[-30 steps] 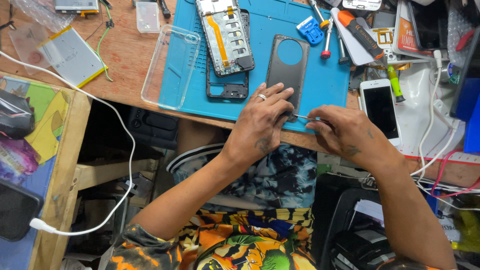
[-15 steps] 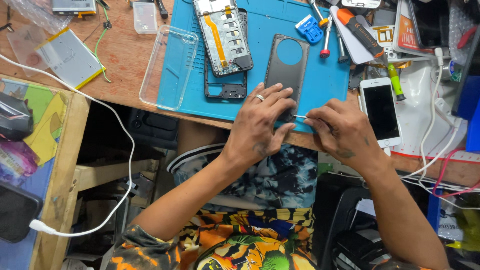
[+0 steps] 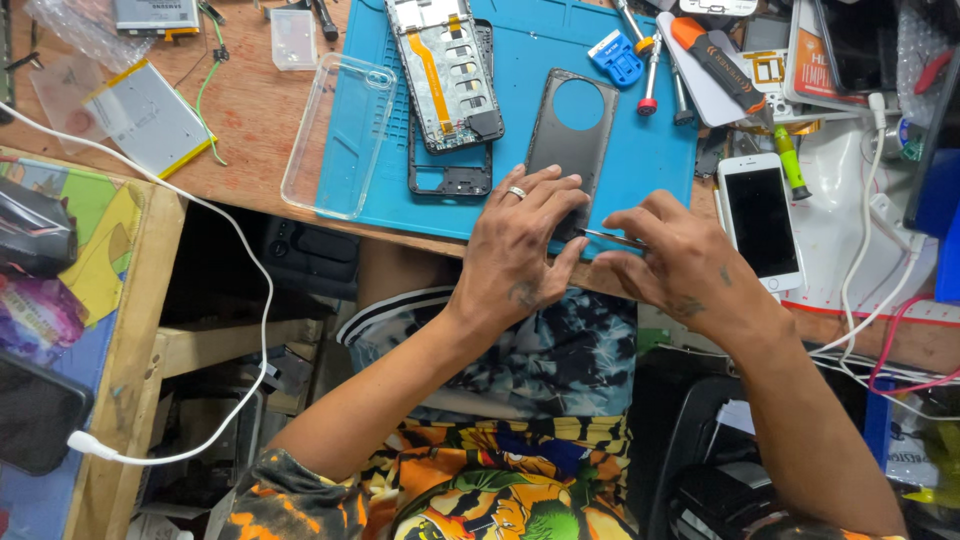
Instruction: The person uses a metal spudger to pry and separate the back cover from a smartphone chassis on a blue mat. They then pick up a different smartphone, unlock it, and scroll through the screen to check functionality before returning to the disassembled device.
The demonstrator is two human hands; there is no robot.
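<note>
A dark grey phone back cover [image 3: 570,130] with a round camera hole lies on the blue work mat [image 3: 530,70]. My left hand [image 3: 520,250], with a ring on one finger, presses its fingertips on the cover's near end. My right hand [image 3: 670,265] pinches thin metal tweezers [image 3: 610,237] whose tip points at the cover's near edge, beside my left fingers. An opened phone frame [image 3: 445,75] with an orange ribbon cable lies on the mat to the left, over a black frame [image 3: 450,170].
A clear phone case [image 3: 335,135] overlaps the mat's left edge. A white phone [image 3: 760,220] lies right of my hands. Screwdrivers [image 3: 725,70], a blue tool [image 3: 615,58], a battery [image 3: 145,115] and a white cable [image 3: 240,270] surround the wooden bench.
My right hand and the tweezers have shifted slightly along the cover's near edge; my left hand stays pressed on the cover.
</note>
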